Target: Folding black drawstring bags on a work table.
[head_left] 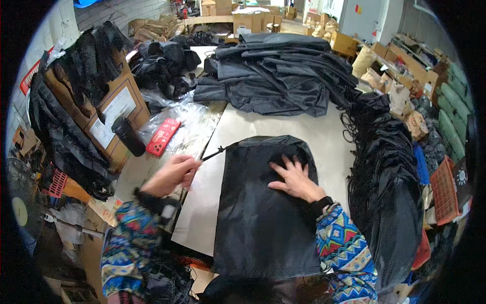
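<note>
Left hand (174,175) is pinching a black cord (212,154) running to the upper left corner of a black bag (266,223). Right hand (295,181) is lying spread on it. Bag is lying on a pale table (339,134); piled black cloth (283,71) is sitting beyond.

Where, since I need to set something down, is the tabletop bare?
Bare tabletop borders the black bag: left, right toward the corded heap, and beyond toward the fabric pile. Crowded: near the red phone, black cylinder and clear plastic.
</note>
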A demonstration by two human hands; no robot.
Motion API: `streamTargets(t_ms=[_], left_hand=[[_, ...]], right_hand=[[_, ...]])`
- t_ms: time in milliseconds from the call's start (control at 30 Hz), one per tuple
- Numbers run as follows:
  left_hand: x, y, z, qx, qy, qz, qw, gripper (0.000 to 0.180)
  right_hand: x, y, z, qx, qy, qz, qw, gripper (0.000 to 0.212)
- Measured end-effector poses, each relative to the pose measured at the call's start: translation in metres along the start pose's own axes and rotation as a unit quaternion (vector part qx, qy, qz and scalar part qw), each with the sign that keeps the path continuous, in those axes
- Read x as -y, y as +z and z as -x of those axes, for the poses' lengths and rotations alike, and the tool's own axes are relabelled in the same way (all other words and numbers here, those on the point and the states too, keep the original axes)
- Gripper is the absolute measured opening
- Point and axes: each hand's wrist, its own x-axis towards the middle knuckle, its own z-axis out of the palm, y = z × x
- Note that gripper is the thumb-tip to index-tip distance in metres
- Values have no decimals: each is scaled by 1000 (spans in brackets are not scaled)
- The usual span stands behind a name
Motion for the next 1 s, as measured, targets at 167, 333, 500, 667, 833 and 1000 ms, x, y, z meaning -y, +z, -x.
streamTargets(t_ms=[167,333,500,667,833,1000], left_hand=[[2,-80,120,104,-75,-99,987,18],[40,-104,191,136,-288,-60,946,18],[18,-31,192,328,-99,54,938,16],[-62,78,92,154,74,167,971,23],[-1,115,9,134,213,-464,849,54],[76,115,-3,101,325,-637,692,67]], right_hand=[[-4,-4,-3,9,-5,-37,999,72],[0,-5,0,15,36,-41,998,75],[-19,9,8,-115,-30,-15,993,66],[0,-25,10,-88,-139,-403,900,31],[-10,-74,71,-43,67,-303,950,33],[-32,-34,106,23,46,25,998,39]])
